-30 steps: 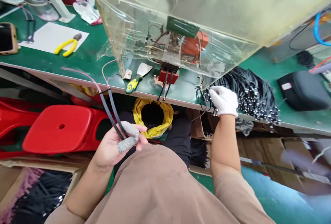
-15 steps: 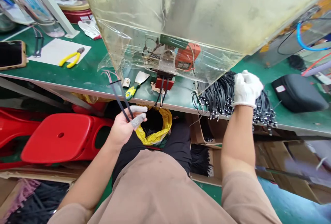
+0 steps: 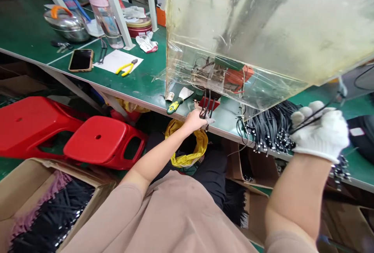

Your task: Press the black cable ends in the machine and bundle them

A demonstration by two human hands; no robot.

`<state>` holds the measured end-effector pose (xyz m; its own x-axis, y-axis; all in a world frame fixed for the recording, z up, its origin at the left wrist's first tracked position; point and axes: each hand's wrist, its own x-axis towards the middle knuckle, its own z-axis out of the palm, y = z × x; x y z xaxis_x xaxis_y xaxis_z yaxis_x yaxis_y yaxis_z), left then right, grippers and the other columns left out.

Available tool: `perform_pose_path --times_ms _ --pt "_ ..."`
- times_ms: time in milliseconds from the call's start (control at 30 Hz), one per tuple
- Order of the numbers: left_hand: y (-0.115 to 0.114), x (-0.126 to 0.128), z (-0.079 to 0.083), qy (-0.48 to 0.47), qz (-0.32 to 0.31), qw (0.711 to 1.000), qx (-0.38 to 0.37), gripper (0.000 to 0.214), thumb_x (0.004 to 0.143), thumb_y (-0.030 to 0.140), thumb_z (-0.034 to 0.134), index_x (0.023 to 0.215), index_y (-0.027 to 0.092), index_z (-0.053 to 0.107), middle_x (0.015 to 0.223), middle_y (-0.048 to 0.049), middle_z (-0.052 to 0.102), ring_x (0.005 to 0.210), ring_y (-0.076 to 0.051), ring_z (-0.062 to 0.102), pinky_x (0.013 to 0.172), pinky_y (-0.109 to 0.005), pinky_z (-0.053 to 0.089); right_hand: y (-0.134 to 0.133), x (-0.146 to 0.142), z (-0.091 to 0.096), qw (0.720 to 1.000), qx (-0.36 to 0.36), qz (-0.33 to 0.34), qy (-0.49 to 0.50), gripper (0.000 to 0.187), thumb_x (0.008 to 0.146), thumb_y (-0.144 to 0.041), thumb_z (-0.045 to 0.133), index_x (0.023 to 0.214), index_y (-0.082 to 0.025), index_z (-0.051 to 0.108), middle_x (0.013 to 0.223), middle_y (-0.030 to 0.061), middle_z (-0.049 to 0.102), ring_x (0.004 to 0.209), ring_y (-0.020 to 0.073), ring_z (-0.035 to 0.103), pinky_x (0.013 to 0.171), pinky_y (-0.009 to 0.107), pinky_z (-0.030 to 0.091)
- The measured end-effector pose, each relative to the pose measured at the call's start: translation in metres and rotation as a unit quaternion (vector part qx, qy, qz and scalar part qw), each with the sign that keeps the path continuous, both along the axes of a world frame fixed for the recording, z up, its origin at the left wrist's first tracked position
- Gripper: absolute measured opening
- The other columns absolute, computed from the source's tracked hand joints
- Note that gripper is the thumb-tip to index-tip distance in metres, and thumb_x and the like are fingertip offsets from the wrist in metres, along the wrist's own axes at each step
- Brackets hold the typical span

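My left hand (image 3: 196,121), with light-coloured coverings on its fingertips, is closed on black cable strands (image 3: 207,107) at the front of a small red block (image 3: 210,103). The block belongs to a machine behind a clear plastic shield (image 3: 263,23). My right hand (image 3: 323,131), in a white knitted glove, grips a thin black cable (image 3: 314,120) that slants up to the right. Beside and below that glove lies a thick pile of black cables (image 3: 271,124) with shiny metal ends, hanging over the table edge.
A scraper with a green-yellow handle (image 3: 174,106) lies left of the red block. Yellow-handled cutters (image 3: 126,68) rest on paper near a phone (image 3: 81,60). Below are a yellow-lined bin (image 3: 169,132), red stools (image 3: 95,138) and a box of cables (image 3: 52,214).
My left hand has moved right and forward to the red block. My right hand has lifted from the pile with a cable. The view has swung left.
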<state>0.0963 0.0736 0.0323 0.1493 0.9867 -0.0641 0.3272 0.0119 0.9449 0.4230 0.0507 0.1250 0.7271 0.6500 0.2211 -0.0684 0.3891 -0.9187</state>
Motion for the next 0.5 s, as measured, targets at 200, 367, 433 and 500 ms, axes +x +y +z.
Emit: perform_pose_path --times_ms 200,367,433,500 --pt "-0.038 -0.001 0.01 -0.11 -0.035 0.991 -0.073 0.015 0.08 0.025 0.07 0.083 0.019 0.057 0.069 -0.0004 0.068 0.071 -0.017 0.064 0.073 -0.028 0.046 -0.027 -0.017 -0.026 0.966 0.025 0.162 0.202 0.03 0.099 -0.012 0.05 0.079 -0.017 0.071 0.103 0.0036 0.064 0.074 0.0049 0.061 0.067 0.014 0.057" --pt "-0.05 0.002 0.014 -0.125 -0.056 0.984 -0.115 0.033 0.094 0.033 0.05 0.069 0.016 0.064 0.054 -0.0003 0.058 0.063 -0.015 0.057 0.071 -0.028 0.043 -0.043 -0.03 -0.035 0.972 0.011 0.16 0.172 0.029 0.099 -0.022 0.05 0.081 -0.025 0.073 0.115 0.0038 0.064 0.074 0.0101 0.061 0.061 0.023 0.056" --pt "-0.054 0.005 0.019 -0.125 -0.036 0.987 -0.093 0.039 0.096 0.034 0.046 0.066 0.016 0.063 0.049 0.0019 0.05 0.056 -0.013 0.052 0.065 -0.027 0.041 -0.049 -0.037 -0.029 0.975 0.004 0.163 0.149 0.023 0.098 -0.03 0.054 0.085 -0.029 0.073 0.111 0.0015 0.064 0.074 0.0116 0.059 0.059 0.026 0.055" --pt "-0.065 0.005 0.026 -0.121 -0.038 0.989 -0.07 0.043 0.097 0.036 0.044 0.062 0.017 0.06 0.046 0.0028 0.047 0.05 -0.012 0.047 0.06 -0.027 0.039 -0.057 -0.046 -0.019 0.973 0.002 0.185 0.139 0.012 0.094 -0.029 0.062 0.087 -0.03 0.072 0.102 -0.0002 0.063 0.074 0.0108 0.058 0.061 0.024 0.054"
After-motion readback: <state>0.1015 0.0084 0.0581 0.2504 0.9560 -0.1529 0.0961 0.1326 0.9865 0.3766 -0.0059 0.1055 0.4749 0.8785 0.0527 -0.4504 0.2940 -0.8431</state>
